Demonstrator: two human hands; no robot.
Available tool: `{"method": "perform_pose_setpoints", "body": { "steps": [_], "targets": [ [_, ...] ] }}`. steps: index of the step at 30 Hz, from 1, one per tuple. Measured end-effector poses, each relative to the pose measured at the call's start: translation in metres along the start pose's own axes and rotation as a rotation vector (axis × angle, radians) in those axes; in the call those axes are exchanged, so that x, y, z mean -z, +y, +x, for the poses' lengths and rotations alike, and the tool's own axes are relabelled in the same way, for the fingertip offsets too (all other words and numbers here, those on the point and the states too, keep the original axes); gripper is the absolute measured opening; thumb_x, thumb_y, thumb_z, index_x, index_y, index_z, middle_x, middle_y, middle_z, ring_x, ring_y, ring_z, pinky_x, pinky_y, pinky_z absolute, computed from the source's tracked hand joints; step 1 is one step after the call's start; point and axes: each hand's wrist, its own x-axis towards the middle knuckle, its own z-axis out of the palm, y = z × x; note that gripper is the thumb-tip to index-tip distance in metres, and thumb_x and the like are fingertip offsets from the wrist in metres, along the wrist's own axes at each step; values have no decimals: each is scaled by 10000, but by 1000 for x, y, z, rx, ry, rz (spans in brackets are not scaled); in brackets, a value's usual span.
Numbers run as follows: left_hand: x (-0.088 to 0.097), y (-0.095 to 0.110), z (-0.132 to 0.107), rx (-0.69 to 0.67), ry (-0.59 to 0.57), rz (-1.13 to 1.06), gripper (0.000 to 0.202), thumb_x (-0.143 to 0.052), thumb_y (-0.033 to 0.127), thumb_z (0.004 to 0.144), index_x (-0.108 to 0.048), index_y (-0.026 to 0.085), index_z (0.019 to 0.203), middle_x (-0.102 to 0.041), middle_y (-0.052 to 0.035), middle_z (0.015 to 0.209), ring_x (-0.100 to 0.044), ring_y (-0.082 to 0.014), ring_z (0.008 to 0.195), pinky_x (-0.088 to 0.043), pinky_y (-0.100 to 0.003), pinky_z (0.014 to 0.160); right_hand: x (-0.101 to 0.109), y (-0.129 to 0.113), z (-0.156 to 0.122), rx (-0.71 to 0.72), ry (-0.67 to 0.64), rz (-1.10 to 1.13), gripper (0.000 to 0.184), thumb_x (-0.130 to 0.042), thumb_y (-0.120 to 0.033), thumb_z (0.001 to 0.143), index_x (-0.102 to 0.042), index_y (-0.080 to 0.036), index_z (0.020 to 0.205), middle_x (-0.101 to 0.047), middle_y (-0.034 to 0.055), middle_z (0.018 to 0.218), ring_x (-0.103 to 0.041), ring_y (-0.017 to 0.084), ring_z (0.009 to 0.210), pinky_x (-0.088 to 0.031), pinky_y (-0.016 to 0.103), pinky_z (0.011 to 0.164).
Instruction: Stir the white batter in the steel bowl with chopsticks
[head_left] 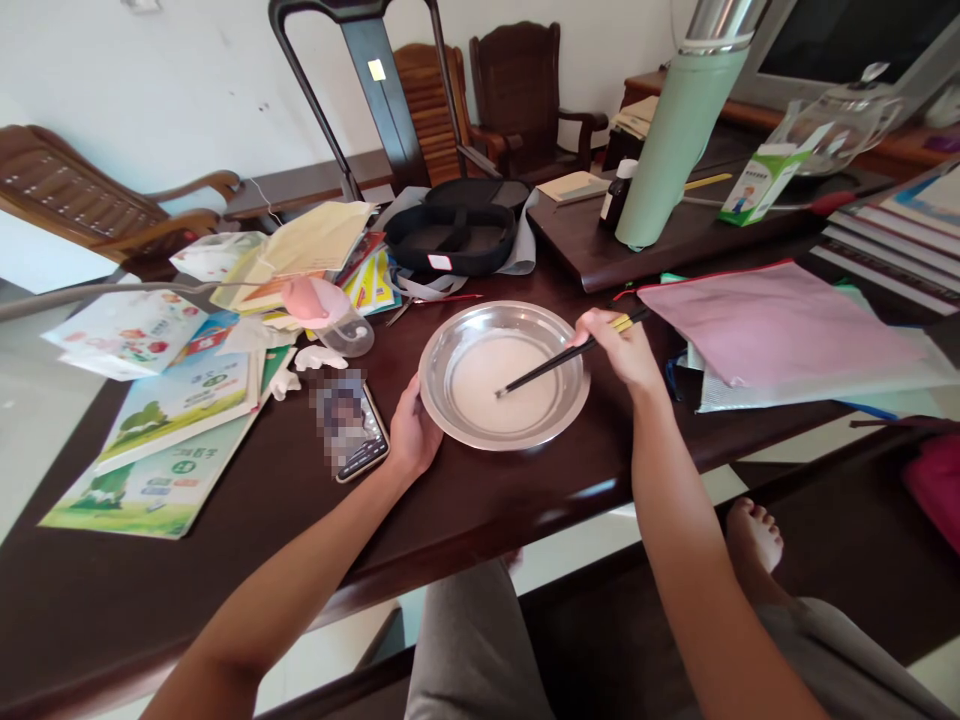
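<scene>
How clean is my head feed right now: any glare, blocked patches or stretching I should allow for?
Head view: a pale glare streak on the table near its front edge; bright highlights on the metal bowl; blocky pixelation hiding part of the phone; the green thermos leans toward the upper right, probably wide-angle distortion.

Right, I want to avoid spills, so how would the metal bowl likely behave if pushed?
The metal bowl probably won't bend, judging by its shiny metal wall. Being wide and low, it seems likelier to slide than tip. The pale liquid inside might slosh if jolted.
</scene>
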Motion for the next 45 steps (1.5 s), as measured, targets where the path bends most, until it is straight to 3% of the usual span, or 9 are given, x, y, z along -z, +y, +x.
{"method": "perform_pose_setpoints", "body": {
  "steps": [7, 12, 17, 23, 28, 33, 38, 43, 45],
  "targets": [
    [0, -1, 0, 0, 10, 9, 291, -723, 458, 841, -751, 224, 1011, -784, -52, 1117, -642, -328, 1255, -518, -461, 1065, 4, 3, 1, 19, 142, 38, 528, -669, -695, 851, -653, -251, 566, -651, -1, 565, -690, 205, 634, -554, 365, 746],
    [0, -1, 0, -5, 8, 14, 296, -735, 470, 830, -746, 229, 1000, -781, -45, 1126, -643, -328, 1256, -517, -462, 1069, 1, -2, -1, -6, -49, -24, 519, -699, -727, 803, -690, -246, 609, -720, 25, 669, -721, 225, 733, -564, 374, 798],
    [1, -1, 1, -2, 14, 1, 270, -712, 444, 851, -753, 222, 999, -785, -48, 1106, -644, -328, 1250, -523, -454, 1057, 5, -1, -1, 23, 152, -1, 530, -665, -711, 842, -645, -257, 571, -645, 4, 577, -697, 212, 669, -568, 371, 772],
    [0, -1, 1, -13, 5, 2, 261, -714, 448, 852, -753, 226, 984, -783, -51, 1126, -649, -324, 1243, -525, -450, 1054, 1, 0, -1, 43, -17, -29, 492, -694, -686, 838, -712, -247, 617, -719, 22, 693, -723, 214, 732, -561, 367, 804],
    [0, -1, 1, -14, -1, 1, 269, -720, 449, 850, -756, 221, 987, -788, -52, 1091, -654, -329, 1232, -524, -455, 1054, 5, 4, 1, 50, 161, 15, 518, -669, -678, 864, -668, -249, 575, -665, 1, 587, -705, 206, 663, -564, 364, 778],
    [2, -1, 2, -19, -7, -2, 281, -722, 447, 850, -757, 219, 1011, -782, -50, 1130, -642, -322, 1250, -516, -449, 1066, 2, 0, 0, 30, -29, -26, 506, -700, -692, 828, -699, -236, 608, -722, 18, 664, -726, 214, 712, -567, 354, 773],
    [5, -2, 3, -9, -11, 0, 302, -725, 457, 850, -756, 217, 1030, -782, -50, 1131, -634, -328, 1263, -509, -459, 1076, 5, 4, 2, 34, 148, 18, 523, -681, -690, 846, -661, -239, 580, -666, 1, 579, -706, 199, 649, -563, 344, 749],
    [5, -2, 3, -1, -3, -10, 291, -728, 454, 847, -759, 221, 1017, -783, -42, 1120, -633, -327, 1264, -515, -456, 1072, 2, 1, 0, 21, -37, -6, 505, -705, -691, 824, -685, -234, 609, -718, 22, 658, -721, 213, 702, -571, 353, 765],
    [5, -2, 3, -2, -6, -14, 286, -730, 454, 845, -760, 221, 1008, -785, -40, 1106, -637, -327, 1257, -519, -456, 1068, 1, 1, 1, 36, -25, -50, 487, -712, -695, 816, -700, -242, 637, -740, 22, 697, -728, 219, 750, -572, 363, 812]
  ]
}}
